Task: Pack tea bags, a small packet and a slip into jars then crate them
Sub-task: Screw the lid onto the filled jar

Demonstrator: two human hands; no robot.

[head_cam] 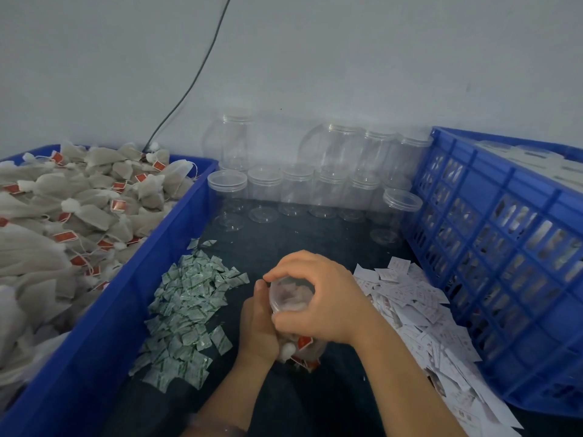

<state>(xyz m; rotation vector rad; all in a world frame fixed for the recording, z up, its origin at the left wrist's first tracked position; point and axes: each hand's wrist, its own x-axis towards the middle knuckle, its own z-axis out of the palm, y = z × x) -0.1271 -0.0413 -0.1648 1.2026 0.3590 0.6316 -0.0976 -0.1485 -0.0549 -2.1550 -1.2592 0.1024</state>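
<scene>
Jar (pixel 291 298) tilted, gripped low by left hand (pixel 258 329); right hand (pixel 321 298) curls over its mouth, gripping the rim.

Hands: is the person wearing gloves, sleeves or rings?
No gloves: the left hand and right hand are bare, with no ring or watch showing. The left forearm and right forearm are bare too, with no sleeve in the frame. Something blurred at the left arm's bottom edge cannot be made out.

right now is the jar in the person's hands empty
No: tea bags with red tags show through the clear wall of the jar that the left hand grips and the right hand covers.
</scene>
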